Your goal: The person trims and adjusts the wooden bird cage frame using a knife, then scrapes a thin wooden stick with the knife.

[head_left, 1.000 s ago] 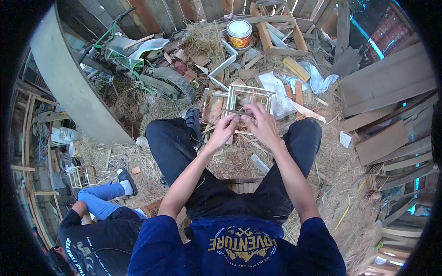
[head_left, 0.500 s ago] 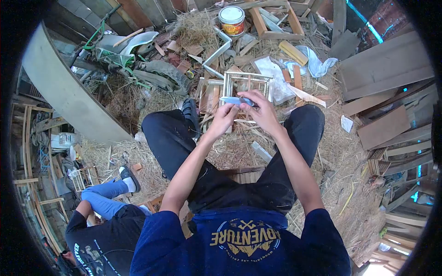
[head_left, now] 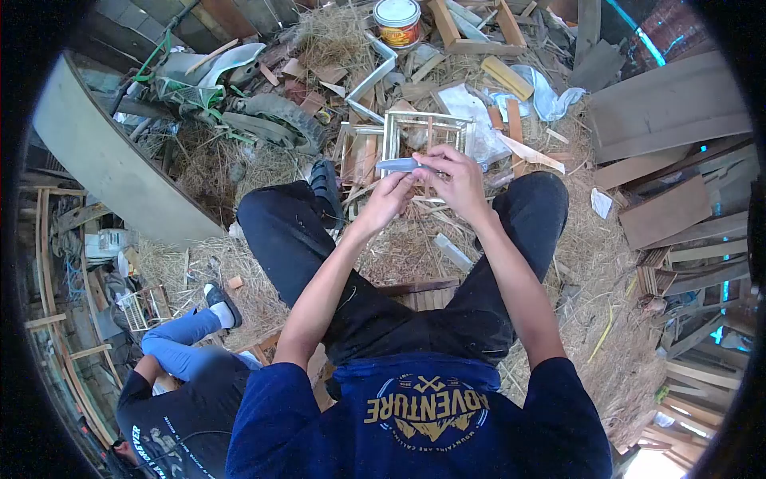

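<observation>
Between my knees, both hands meet in front of a small wooden slatted frame (head_left: 388,144). My right hand (head_left: 459,182) is closed around what looks like a knife (head_left: 399,164), its broad grey blade pointing left. Just under the blade, my left hand (head_left: 386,204) is closed, its fingertips pinched together near my right fingers. Whatever sits in that pinch is too small or hidden to make out. The slatted frame stands on the straw just beyond my hands, and thin wood strips lie beneath them.
A paint can (head_left: 396,24) and an open wooden frame (head_left: 487,46) lie ahead. A motorbike wheel (head_left: 291,122) is at the left, beside a large curved panel (head_left: 120,160). Another person (head_left: 187,399) sits at lower left. Boards (head_left: 670,104) lean at the right.
The blade has turned slightly and looks greyer. My hands have shifted only a little, still close together. The whole view has tilted slightly, moving the surroundings upward.
</observation>
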The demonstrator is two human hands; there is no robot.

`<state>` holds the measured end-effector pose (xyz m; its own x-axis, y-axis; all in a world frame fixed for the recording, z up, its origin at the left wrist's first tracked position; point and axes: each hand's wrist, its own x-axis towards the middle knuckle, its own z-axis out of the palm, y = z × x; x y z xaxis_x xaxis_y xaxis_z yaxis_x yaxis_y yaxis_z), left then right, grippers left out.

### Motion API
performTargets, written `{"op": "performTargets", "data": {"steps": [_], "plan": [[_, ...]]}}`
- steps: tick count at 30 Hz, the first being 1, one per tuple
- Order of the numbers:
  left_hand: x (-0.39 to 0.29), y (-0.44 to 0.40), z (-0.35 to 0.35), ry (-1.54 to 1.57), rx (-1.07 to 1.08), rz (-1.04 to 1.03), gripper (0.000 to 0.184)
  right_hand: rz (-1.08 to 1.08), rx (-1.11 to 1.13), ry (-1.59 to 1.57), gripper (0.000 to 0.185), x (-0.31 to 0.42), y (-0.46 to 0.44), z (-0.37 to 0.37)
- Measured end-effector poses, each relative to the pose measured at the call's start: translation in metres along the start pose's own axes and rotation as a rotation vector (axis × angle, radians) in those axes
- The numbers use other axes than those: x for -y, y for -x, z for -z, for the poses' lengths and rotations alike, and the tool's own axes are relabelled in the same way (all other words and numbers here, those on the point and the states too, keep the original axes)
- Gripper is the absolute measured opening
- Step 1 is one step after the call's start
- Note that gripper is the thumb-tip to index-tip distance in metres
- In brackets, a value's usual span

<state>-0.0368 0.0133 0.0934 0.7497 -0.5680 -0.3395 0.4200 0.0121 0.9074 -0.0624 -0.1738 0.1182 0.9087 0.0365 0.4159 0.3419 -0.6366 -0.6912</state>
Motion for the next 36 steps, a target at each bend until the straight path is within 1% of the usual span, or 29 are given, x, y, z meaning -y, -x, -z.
{"op": "performTargets", "data": {"steps": [3, 6, 10, 14, 18, 21, 24, 25, 26, 28, 29, 30, 31, 32, 33, 34, 35, 36], "plan": [[0.004, 0.002, -0.003, 0.075, -0.006, -0.077, 0.021, 0.042, -0.058, 0.016, 0.025, 0.001, 0.0, 0.0], [0.001, 0.002, -0.002, 0.116, 0.009, -0.062, 0.024, 0.032, -0.08, -0.007, 0.026, 0.001, 0.001, 0.0], [0.002, -0.001, 0.001, 0.255, 0.07, -0.001, 0.02, 0.108, -0.139, 0.074, 0.024, 0.005, 0.001, 0.004], [-0.001, 0.003, 0.005, 0.308, 0.205, 0.0, 0.022, 0.212, -0.136, 0.159, 0.025, 0.005, 0.001, 0.014], [-0.006, 0.007, -0.001, 0.274, 0.229, 0.042, 0.023, 0.24, -0.106, 0.212, 0.027, 0.001, 0.004, 0.021], [-0.01, 0.009, -0.001, 0.256, 0.263, 0.061, 0.022, 0.212, -0.082, 0.235, 0.029, 0.002, 0.007, 0.025], [-0.015, 0.012, -0.006, 0.188, 0.252, 0.048, 0.021, 0.242, -0.088, 0.237, 0.024, 0.0, 0.009, 0.029], [-0.015, 0.012, -0.006, 0.167, 0.256, 0.035, 0.021, 0.217, -0.053, 0.315, 0.021, -0.004, 0.011, 0.032], [-0.016, 0.017, -0.003, 0.187, 0.273, 0.073, 0.022, 0.192, -0.017, 0.393, 0.017, -0.013, 0.015, 0.038], [-0.028, 0.041, 0.006, 0.23, 0.301, 0.141, 0.027, -0.093, -0.545, -0.047, 0.011, -0.071, 0.009, 0.067], [-0.025, 0.048, 0.015, 0.25, 0.282, 0.106, 0.028, -0.169, -0.641, 0.158, 0.017, -0.08, 0.01, 0.1], [-0.018, 0.052, 0.028, 0.262, 0.268, 0.077, 0.03, -0.247, -0.697, 0.254, 0.018, -0.069, 0.002, 0.116], [-0.013, 0.053, 0.036, 0.275, 0.254, 0.047, 0.032, -0.262, -0.576, 0.296, 0.019, -0.062, 0.01, 0.114], [-0.009, 0.046, 0.04, 0.233, 0.109, 0.031, 0.035, -0.265, -0.451, 0.335, 0.02, -0.052, 0.02, 0.111], [-0.013, 0.04, 0.04, 0.222, 0.097, 0.025, 0.035, -0.26, -0.321, 0.373, 0.022, -0.044, 0.025, 0.106], [-0.017, 0.034, 0.037, 0.212, 0.081, 0.023, 0.035, -0.19, -0.312, 0.296, 0.023, -0.038, 0.027, 0.091], [-0.02, 0.03, 0.032, 0.206, 0.064, 0.025, 0.035, -0.259, -0.245, 0.16, 0.024, -0.029, 0.036, 0.081], [-0.021, 0.026, 0.025, 0.143, 0.041, -0.001, 0.035, -0.226, -0.198, 0.141, 0.027, -0.025, 0.035, 0.073]]}}
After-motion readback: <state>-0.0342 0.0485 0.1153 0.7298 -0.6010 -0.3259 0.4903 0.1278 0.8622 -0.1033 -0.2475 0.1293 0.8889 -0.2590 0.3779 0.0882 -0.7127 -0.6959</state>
